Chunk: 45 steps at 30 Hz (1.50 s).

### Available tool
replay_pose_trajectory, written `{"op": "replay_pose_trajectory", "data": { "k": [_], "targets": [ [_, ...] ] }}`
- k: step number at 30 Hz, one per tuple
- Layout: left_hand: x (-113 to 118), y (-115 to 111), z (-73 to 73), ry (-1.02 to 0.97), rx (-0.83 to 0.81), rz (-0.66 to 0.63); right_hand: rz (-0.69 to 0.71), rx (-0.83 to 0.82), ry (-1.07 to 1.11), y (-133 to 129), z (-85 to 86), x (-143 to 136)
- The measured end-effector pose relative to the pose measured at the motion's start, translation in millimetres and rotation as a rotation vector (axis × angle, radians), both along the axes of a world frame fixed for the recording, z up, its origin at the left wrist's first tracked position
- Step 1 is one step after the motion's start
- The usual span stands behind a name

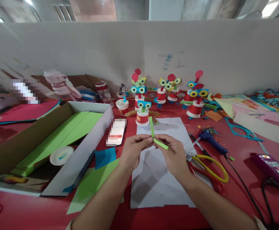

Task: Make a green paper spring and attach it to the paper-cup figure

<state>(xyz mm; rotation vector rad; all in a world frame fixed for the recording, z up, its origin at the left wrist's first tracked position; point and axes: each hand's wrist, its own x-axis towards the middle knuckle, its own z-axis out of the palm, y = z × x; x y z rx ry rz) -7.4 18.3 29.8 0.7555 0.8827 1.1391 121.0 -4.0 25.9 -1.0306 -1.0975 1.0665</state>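
Two narrow green paper strips (pixel 152 127) meet at an angle between my hands. One strip points up and away, the other slants down to the right. My left hand (pixel 135 148) pinches the joint from the left with thumb and finger. On the right side, my right hand (pixel 173 150) is closed on the same strips close to the joint. Both hands are above a sheet of white paper (pixel 149 188). Just beyond them stands a red paper cup figure (pixel 143 116) with a blue eye piece and springy folded-paper arms.
Several similar cup figures (pixel 195 108) stand along the back. At left is a box (pixel 101 123) holding green paper, with a phone (pixel 116 132) beside it. Scissors (pixel 211 164), a blue glue gun (pixel 212 140) with its cord and a purple device (pixel 273 169) lie at right.
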Motion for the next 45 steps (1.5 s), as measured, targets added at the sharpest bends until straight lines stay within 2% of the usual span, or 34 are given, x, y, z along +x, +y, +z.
{"op": "replay_pose_trajectory", "data": {
  "k": [6, 12, 18, 24, 27, 32, 36, 40, 42, 45],
  "targets": [
    [4, -2, -4.9, 0.026, 0.095, 0.083, -0.027, 0.091, -0.124, -5, 5.3, 0],
    [10, -5, -2.6, -0.017, 0.108, 0.176, -0.007, 0.025, -0.013, -3, 2.8, -1],
    [10, -7, -1.5, -0.049, 0.084, 0.1, -0.017, -0.09, 0.156, 2, 0.9, -3],
    [-2, -2, 3.0, 0.04, 0.026, -0.026, 0.005, -0.111, 0.038, 4, 5.7, 2],
    [-2, -2, 2.4, 0.106, 0.066, -0.017, 0.038, -0.124, 0.056, 5, 6.3, 3],
    [8, -7, -2.4, 0.04, 0.115, 0.044, 0.036, -0.147, 0.172, 5, 4.1, 2],
    [7, -8, -1.5, 0.051, 0.083, 0.038, 0.052, -0.121, 0.081, 8, 4.9, 6],
    [0, -3, 0.7, 0.143, 0.041, -0.002, 0.062, -0.119, -0.055, 11, 7.3, 13],
    [-1, -2, 0.2, 0.164, 0.053, -0.006, 0.079, -0.124, -0.042, 11, 7.3, 13],
    [3, -4, -2.1, 0.095, 0.071, 0.059, 0.09, -0.1, 0.027, 10, 5.6, 10]
  ]
}}
